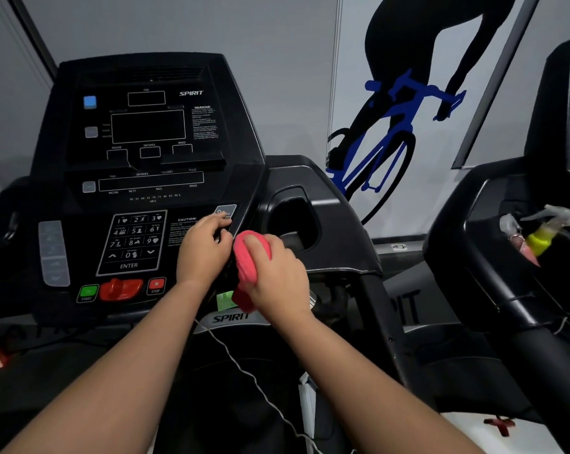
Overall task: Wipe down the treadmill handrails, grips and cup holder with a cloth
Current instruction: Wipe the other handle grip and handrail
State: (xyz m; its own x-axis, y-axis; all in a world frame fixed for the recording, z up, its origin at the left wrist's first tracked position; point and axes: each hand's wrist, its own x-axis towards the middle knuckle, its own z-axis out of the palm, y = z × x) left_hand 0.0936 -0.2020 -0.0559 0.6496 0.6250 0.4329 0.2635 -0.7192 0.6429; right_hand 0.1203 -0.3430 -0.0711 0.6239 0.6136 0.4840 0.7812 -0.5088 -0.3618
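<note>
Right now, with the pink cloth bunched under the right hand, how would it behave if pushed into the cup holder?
Probably floppy: the cloth bunches into folds under the right hand and its tail hangs limp. Likely light, since one hand manages it. It should squash to fit the cup holder rather than roll.

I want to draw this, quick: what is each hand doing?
Left hand: open, resting on the console, holding nothing.
Right hand: closed around the pink cloth.

The right hand [277,276] hides much of the pink cloth [242,270].
</note>
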